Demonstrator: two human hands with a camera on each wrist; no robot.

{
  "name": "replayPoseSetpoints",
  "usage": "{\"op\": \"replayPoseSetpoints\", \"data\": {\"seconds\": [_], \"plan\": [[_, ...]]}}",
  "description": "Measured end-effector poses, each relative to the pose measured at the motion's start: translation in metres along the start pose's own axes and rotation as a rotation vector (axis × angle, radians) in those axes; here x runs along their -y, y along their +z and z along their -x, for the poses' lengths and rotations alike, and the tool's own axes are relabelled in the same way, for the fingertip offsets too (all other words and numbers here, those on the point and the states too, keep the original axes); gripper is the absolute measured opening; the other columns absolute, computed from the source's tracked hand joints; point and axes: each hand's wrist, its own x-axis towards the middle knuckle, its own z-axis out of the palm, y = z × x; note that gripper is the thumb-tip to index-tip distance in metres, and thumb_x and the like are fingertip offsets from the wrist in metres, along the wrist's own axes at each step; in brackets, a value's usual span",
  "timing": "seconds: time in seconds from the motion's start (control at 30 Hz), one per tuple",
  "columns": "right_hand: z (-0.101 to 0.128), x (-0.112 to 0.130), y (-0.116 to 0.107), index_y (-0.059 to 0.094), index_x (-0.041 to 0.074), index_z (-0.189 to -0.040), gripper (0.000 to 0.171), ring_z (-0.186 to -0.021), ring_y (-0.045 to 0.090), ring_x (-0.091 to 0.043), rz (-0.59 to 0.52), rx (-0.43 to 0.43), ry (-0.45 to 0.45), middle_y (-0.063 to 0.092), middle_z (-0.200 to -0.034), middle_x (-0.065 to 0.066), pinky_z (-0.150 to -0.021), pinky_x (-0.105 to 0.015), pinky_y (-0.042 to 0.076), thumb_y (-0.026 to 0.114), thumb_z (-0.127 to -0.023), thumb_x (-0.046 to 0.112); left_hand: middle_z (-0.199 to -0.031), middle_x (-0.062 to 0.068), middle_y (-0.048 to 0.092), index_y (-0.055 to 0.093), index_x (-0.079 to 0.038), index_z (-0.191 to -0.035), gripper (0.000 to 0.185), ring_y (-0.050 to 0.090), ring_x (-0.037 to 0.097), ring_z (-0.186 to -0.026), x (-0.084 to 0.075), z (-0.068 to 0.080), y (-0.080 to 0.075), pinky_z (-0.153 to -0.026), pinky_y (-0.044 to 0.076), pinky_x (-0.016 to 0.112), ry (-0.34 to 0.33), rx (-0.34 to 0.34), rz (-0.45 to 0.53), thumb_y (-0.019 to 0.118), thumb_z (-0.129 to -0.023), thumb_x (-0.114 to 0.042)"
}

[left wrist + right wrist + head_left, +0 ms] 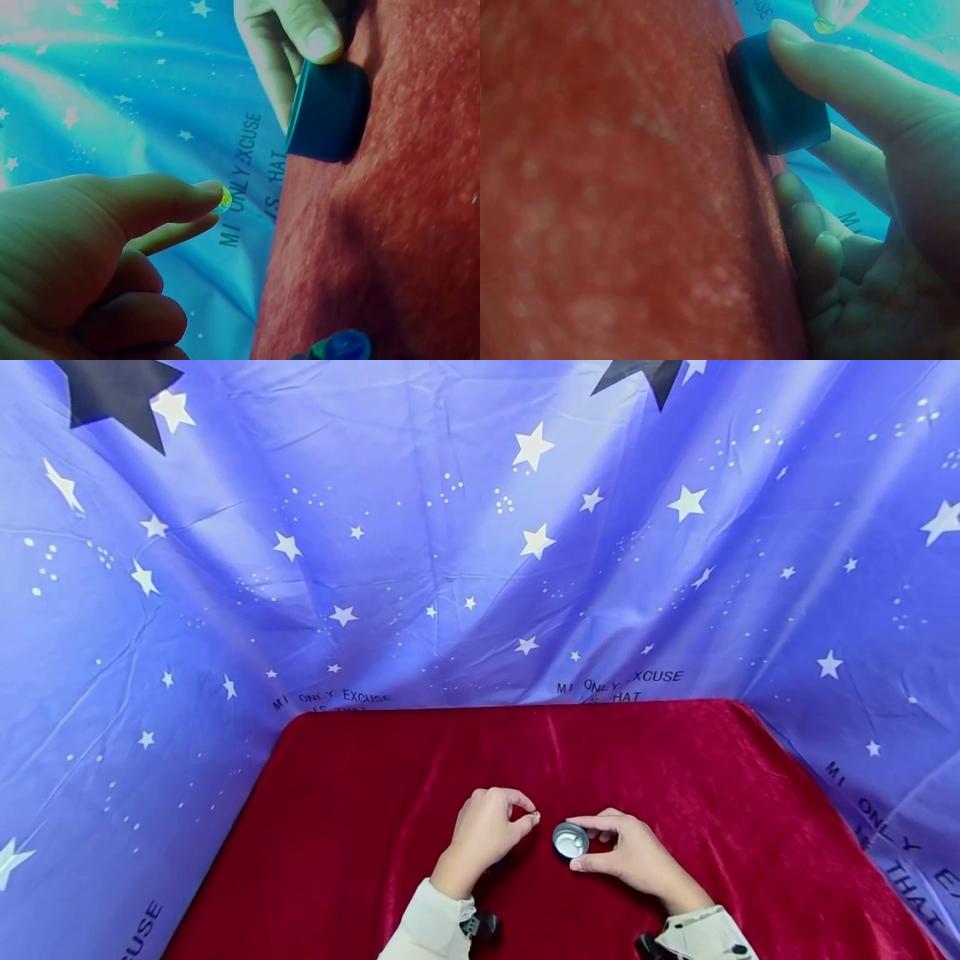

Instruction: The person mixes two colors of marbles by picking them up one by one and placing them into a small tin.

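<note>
From the head view, a small round tin (571,840) is seen lying on the red velvet cloth (375,793), its silvery open mouth turned up toward the camera, and it is held at the rim between the thumb and forefinger of the right hand (633,860). Just left of the tin, a tiny bead (536,816) is pinched between the thumb and forefinger tips of the left hand (483,835). Nothing can be made out inside the tin from here; it looks empty, though its floor is small and shiny. In the left wrist view, the bead (224,199) is shown as a small greenish thing nipped at the fingertips, apart from the tin (327,111), which appears dark-walled and is steadied by the right hand (289,45); a few more coloured beads (341,347) lie on the cloth nearer than the tin. In the right wrist view, the tin (780,97) is clasped by the thumb on its side wall, and its inside is hidden. By judgement, the tin is best kept still and its mouth unobstructed while the bead is brought directly over it, since so small a thing is easily dropped into the pile of the cloth.
</note>
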Motion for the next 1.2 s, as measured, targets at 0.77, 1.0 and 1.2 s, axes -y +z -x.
{"op": "replayPoseSetpoints", "data": {"seconds": [0.77,1.0,1.2], "plan": [[0.001,-0.001,0.001,0.076,0.029,-0.122,0.056,-0.088,0.06,-0.009,-0.032,0.0,-0.003,0.069,-0.098,0.007,-0.076,-0.024,0.049,0.094,-0.071,0.043,-0.045,-0.012,0.036,0.083,-0.03,-0.096,0.007,0.032,0.005,-0.042,-0.015,0.005,0.016,-0.041,0.027,0.023,0.052,0.069,0.01,0.082,-0.088,-0.031],[0.002,0.001,0.0,0.076,0.03,-0.122,0.056,-0.086,0.058,-0.009,-0.031,0.004,0.011,0.068,-0.097,0.007,-0.076,-0.024,0.048,0.094,-0.071,0.043,-0.045,-0.013,0.035,0.083,-0.032,-0.097,0.009,0.031,0.004,-0.043,-0.019,0.007,0.021,-0.041,0.026,0.024,0.045,0.078,-0.035,0.082,-0.088,-0.031],[0.002,0.0,0.0,0.076,0.031,-0.122,0.056,-0.085,0.058,-0.01,-0.023,0.005,0.017,0.068,-0.096,0.007,-0.075,-0.024,0.048,0.094,-0.071,0.044,-0.045,-0.015,0.037,0.083,-0.031,-0.097,0.009,0.03,0.004,-0.044,-0.022,0.008,0.024,-0.043,0.027,0.022,0.084,0.077,-0.08,0.081,-0.089,-0.031]]}}
